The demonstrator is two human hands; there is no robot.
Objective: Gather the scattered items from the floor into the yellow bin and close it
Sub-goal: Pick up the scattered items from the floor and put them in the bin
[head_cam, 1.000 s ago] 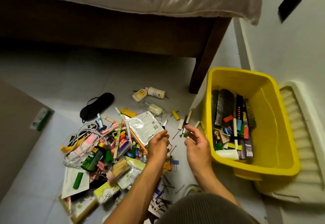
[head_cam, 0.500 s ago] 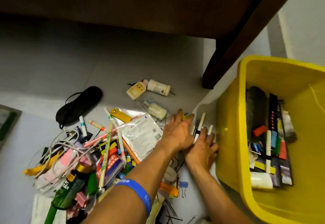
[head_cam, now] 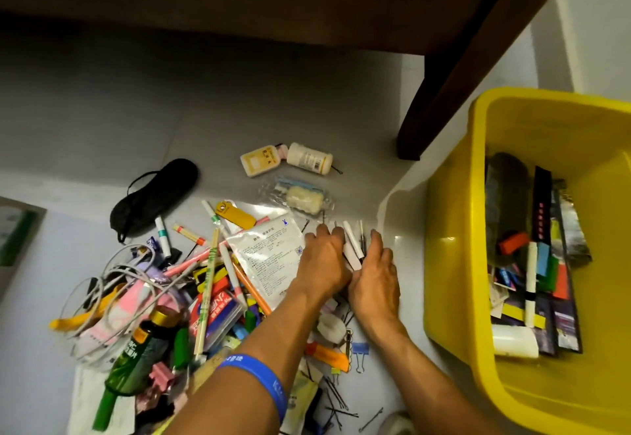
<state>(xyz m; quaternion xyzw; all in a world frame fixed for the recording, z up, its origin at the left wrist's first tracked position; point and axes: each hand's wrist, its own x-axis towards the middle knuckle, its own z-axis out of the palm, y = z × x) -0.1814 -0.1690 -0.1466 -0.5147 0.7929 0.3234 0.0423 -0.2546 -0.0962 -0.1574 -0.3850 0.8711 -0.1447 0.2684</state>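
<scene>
Blue wristband [head_cam: 259, 383] on left forearm, 6 o'clock. Centre: left hand [head_cam: 324, 260] & right hand [head_cam: 375, 277], fingers straight, palms facing, cupping white pens [head_cam: 353, 246] on floor [head_cam: 170, 127]. Clutter pile [head_cam: 153, 298] at 8. Yellow bin [head_cam: 454, 263] at 3, open, partly filled. Bed leg [head_cam: 444, 93] at 1.

printed text on white sachet [head_cam: 269, 257] too small to read; wristband [head_cam: 263, 380] lettering blurred

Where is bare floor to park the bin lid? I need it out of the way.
Bare floor lies beyond the black eye mask, under the bed frame. Left of the hands the pile is crowded.
</scene>
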